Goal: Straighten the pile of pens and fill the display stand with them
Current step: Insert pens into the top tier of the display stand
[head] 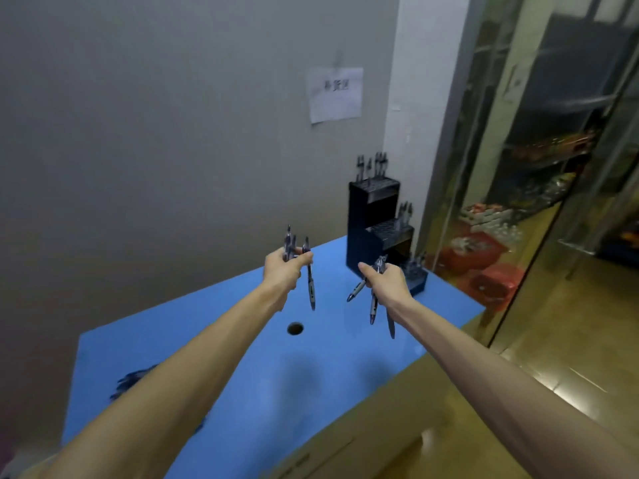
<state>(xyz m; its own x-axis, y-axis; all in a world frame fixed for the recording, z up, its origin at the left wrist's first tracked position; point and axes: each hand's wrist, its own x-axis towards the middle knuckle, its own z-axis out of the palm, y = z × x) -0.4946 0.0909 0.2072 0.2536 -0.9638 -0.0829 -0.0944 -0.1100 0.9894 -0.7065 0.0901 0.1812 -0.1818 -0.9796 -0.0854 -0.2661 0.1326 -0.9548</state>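
Task partly done: the black stepped display stand [375, 226], at the far right corner of the blue table [242, 392], carries a few pens on its top step [372, 165], a few on the middle step [405, 210] and a cluster on the lowest step [415, 266], while most of the holes that can be seen look unfilled. The left hand [283, 267], raised to the left of the stand, grips a small bunch of pens [309, 281] with fingers curled round them, one pen hanging point down. The right hand [387, 281], just in front of the stand's lowest step, is clamped on several more pens [373, 305] splayed at different angles, so these probably need squaring up before insertion. A dark heap of loose pens [135, 378] lies well away from the stand, near the table's left edge and partly hidden by the left forearm, so a good share of the job appears to remain. A round hole [295, 328] in the tabletop lies in front of the stand, between the two hands. The stand sits close to the table's far and right edges, with a grey wall [173, 133] behind; the open blue surface in front of it leaves free room for approach
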